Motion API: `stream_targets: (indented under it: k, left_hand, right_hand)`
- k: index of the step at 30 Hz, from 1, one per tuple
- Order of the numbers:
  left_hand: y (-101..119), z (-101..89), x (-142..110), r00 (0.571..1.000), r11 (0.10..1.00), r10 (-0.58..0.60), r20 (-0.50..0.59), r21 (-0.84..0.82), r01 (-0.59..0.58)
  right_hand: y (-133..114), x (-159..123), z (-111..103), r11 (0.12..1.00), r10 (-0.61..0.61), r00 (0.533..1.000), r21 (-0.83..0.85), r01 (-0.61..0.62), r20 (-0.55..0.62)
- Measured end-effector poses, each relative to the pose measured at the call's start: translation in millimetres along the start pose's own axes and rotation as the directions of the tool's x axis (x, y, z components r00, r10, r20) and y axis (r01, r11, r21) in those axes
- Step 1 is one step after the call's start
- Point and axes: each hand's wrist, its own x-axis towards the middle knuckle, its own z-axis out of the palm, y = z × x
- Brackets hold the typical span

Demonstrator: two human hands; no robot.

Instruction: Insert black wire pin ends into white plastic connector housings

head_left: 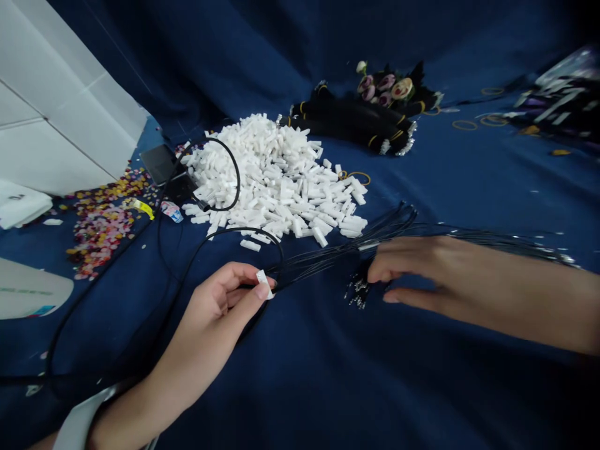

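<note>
Head view: your left hand (220, 306) reached in from the lower left, thumb and index finger clamped on a white piece (264, 284) at lower center. Your right hand (412, 272) entered from the right edge, palm down, thumb apart from the curled fingers, beside the dark cords (319, 261); contact could not be determined. A white container (35, 289) lay at the left edge, contents hidden. The white pile (276, 181) occupied upper center; a black cable (238, 181) looped across its left side.
</note>
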Motion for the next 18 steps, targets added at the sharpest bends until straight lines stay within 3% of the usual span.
stream_targets:
  k: [6,11,18]
  left_hand:
    - [0.1,-0.2,-1.2,1.0,0.999,-0.026,-0.014,-0.043,0.025]
    - [0.8,0.8,-2.9,0.999,0.997,-0.033,-0.02,-0.074,0.031]
    - [2.9,2.1,-4.3,0.995,0.981,-0.086,0.05,-0.173,0.093]
  right_hand:
    - [-7.5,3.4,15.5,0.998,0.066,0.997,0.013,-0.067,0.046]
    - [-5.5,1.5,15.3,0.999,0.037,0.999,0.012,-0.037,0.038]
    - [-44.1,18.8,18.3,0.995,0.006,0.982,0.096,0.012,-0.19]
